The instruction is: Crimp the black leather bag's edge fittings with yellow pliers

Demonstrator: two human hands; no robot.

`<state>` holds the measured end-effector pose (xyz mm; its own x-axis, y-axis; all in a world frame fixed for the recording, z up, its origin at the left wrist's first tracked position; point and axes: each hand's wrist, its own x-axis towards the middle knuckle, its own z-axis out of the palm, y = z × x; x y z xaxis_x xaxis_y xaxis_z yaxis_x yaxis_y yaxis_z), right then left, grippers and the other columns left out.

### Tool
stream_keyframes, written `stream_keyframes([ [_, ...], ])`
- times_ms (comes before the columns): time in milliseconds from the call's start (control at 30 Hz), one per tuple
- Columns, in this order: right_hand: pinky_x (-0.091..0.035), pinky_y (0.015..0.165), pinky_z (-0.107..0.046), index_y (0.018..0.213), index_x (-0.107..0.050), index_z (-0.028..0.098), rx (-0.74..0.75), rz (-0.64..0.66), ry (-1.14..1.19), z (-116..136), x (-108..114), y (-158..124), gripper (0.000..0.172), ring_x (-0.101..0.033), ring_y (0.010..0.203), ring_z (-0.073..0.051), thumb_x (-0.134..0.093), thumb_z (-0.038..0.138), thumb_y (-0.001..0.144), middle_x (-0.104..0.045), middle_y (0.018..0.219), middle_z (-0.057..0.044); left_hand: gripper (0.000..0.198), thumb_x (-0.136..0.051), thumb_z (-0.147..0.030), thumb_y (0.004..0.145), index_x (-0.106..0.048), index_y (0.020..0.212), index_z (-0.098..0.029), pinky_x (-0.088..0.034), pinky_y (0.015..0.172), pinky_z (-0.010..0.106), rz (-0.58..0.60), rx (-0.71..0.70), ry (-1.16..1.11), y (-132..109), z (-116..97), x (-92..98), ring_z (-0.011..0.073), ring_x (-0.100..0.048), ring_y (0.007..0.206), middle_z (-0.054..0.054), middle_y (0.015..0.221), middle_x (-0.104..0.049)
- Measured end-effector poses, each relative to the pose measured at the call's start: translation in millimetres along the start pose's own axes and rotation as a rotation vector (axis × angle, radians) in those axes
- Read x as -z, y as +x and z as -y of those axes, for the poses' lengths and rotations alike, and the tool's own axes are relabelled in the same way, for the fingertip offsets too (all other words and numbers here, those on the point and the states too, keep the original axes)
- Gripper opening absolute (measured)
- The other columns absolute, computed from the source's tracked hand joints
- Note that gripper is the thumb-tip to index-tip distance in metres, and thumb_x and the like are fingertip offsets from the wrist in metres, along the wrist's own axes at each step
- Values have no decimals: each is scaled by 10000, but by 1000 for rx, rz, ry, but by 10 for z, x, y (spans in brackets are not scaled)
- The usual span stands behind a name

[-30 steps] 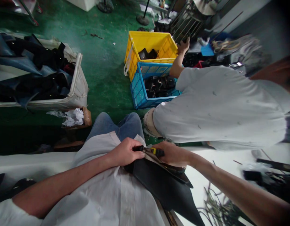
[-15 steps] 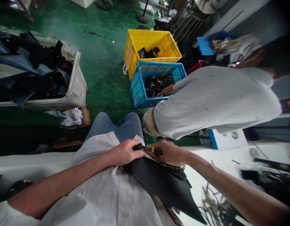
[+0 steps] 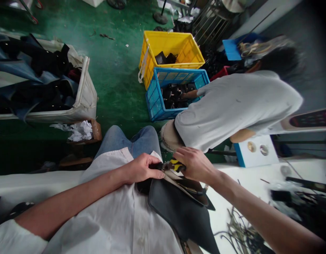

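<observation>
My left hand (image 3: 141, 168) pinches a black strap-like piece at the edge of a black leather bag (image 3: 182, 211), between thumb and fingers. In my right hand (image 3: 196, 165) are yellow-and-black pliers (image 3: 176, 164), their jaws against that black piece, close to my left fingertips. Whether the jaws grip it I cannot tell. The bag lies across my lap, its flap hanging toward the lower right and its light-lined mouth partly spread below the pliers.
A co-worker in a grey shirt (image 3: 231, 106) bends at the right, one hand in a blue crate (image 3: 152, 102) of black items. Behind it stands a yellow crate (image 3: 176, 37). A white bin (image 3: 86, 84) is at left. Loose straps lie on the white table (image 3: 218, 211).
My right hand has turned and lifted slightly with the pliers, and the bag's mouth shows wider. My left hand stays nearly in place. The co-worker's body and hand have shifted.
</observation>
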<state>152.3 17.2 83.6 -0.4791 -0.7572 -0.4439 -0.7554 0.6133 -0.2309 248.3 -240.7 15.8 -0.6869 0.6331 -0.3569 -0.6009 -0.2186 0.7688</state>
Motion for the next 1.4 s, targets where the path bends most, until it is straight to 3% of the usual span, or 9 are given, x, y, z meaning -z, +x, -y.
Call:
stream_keyframes([
  [100,-328,827,-382,961,-642,226,213,-69,-132,-179,30,170,72,-538,923,-227,-607,201,904,-651,969,-57,357,-892,-389,818,-810,1030,-113,-392,709,283,60,44,-64,-9,-35,-6,165,-589,796,55,918,-710],
  [233,-335,873,-407,1049,-710,252,331,-100,-183,-235,158,375,234,-517,953,-245,-476,249,1065,-658,975,-71,346,-878,-382,818,-818,1027,-112,-402,715,288,54,62,-103,-59,-60,5,173,-600,787,62,907,-721],
  [333,-368,965,-435,1157,-726,251,319,-85,-237,-139,247,407,292,-541,1018,-261,-445,219,1086,-691,1061,-88,277,-829,-342,849,-816,1005,-113,-393,730,293,26,47,-88,-95,-57,33,165,-579,782,53,892,-708],
  [467,-326,1133,-501,1396,-656,214,240,-110,-349,56,271,198,414,-516,1331,-318,-445,115,1054,-677,1397,-138,209,-780,-324,870,-785,921,-121,-350,700,296,-18,24,-30,-93,-48,56,148,-521,742,21,808,-651],
  [567,-371,1075,-485,1524,-564,210,134,-112,-400,242,229,-33,529,-495,1365,-332,-441,75,1028,-597,1561,-144,205,-761,-331,861,-728,811,-135,-288,638,303,-71,34,30,-56,-41,41,137,-477,697,-9,724,-579],
  [700,-399,808,-473,1501,-558,183,-135,-50,-532,525,154,-205,509,-551,1036,-344,-443,87,1014,-681,1291,-187,164,-720,-293,851,-735,790,-142,-275,621,310,-150,13,90,-11,-15,-3,137,-465,686,-16,695,-560],
  [833,-357,699,-449,1485,-543,152,-258,-86,-554,731,59,-217,490,-521,959,-338,-467,82,1006,-659,1106,-182,167,-712,-277,841,-798,872,-138,-330,638,298,-163,36,29,-22,43,-30,149,-516,702,11,762,-649],
  [1100,-418,791,-477,1480,-536,107,-270,-100,-583,821,-75,-125,466,-507,967,-349,-484,102,1016,-635,1104,-199,226,-782,-281,820,-795,978,-119,-439,726,288,-116,105,-177,-70,113,-51,157,-601,738,47,862,-725],
  [1400,-392,835,-466,1190,-659,167,-254,-102,-621,804,-131,-127,225,-507,931,-325,-491,143,1043,-609,1000,-140,158,-744,-278,836,-746,890,-129,-330,610,253,-109,80,-71,-65,134,-37,114,-512,661,-11,744,-621],
])
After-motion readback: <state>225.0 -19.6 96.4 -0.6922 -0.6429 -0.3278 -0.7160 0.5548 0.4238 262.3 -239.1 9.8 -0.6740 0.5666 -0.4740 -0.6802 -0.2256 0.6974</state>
